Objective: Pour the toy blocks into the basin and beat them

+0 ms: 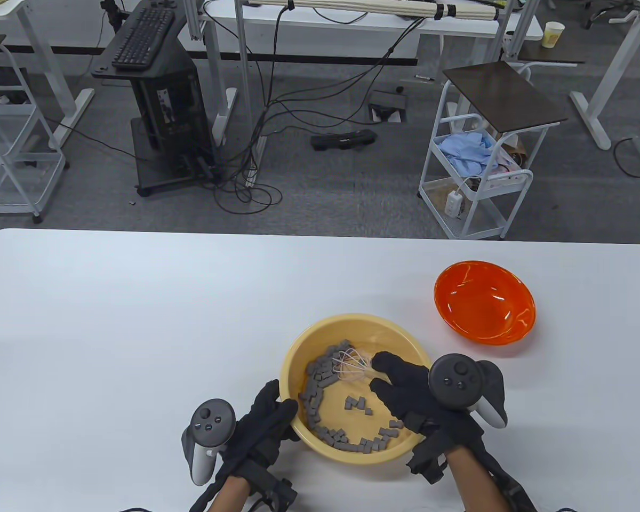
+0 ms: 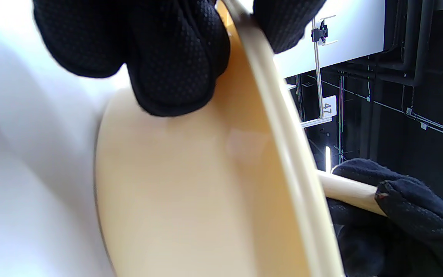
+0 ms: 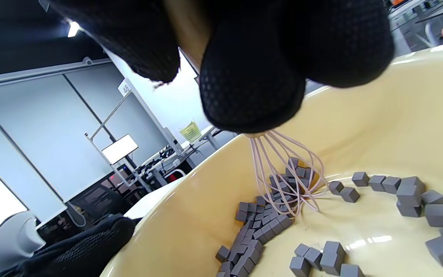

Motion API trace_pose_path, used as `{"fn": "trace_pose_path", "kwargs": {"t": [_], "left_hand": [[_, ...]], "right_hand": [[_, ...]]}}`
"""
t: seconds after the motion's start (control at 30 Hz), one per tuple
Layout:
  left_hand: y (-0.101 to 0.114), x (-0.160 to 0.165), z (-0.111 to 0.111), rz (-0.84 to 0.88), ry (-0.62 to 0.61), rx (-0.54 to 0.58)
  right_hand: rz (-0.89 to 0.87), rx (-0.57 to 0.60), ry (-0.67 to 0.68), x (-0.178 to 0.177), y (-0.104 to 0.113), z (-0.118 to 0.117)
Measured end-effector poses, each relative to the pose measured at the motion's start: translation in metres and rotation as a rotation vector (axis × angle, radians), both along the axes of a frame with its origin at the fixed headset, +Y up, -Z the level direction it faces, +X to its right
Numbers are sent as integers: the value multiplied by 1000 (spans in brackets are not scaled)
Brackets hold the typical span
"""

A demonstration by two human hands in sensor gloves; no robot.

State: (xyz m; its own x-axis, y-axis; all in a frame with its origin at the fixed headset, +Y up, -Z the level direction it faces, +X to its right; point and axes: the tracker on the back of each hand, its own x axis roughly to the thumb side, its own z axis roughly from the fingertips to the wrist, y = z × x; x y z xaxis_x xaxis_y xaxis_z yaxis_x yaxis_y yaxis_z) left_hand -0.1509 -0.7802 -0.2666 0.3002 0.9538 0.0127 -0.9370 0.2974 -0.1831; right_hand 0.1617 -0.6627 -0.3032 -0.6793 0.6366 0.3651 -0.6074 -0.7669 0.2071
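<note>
Grey toy blocks (image 1: 320,381) in yellow basin (image 1: 400,333), pink whisk (image 1: 352,364) w/ right hand (image 1: 410,389)

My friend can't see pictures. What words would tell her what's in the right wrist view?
A gloved right hand holds a pink wire whisk down among small grey toy blocks in a yellow basin. The blocks lie scattered over the basin's floor, some inside the whisk's wires. Behind is an office with blinds.

left hand (image 2: 175,57) pinching yellow basin (image 2: 190,184) rim, right hand (image 2: 410,207) gripping wooden handle (image 2: 348,192)
</note>
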Motion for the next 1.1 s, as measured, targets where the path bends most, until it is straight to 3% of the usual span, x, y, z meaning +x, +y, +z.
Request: {"fn": "trace_pose_path", "kwargs": {"t": [0.43,1.1], "left_hand": [[-1,0,-1,2,-2,-1],[-1,-1,-1,4,-2,-2]], "right_hand": [[-193,-170,202,-2,3,-1],[-2,-34,-14,38,37,6]]}}
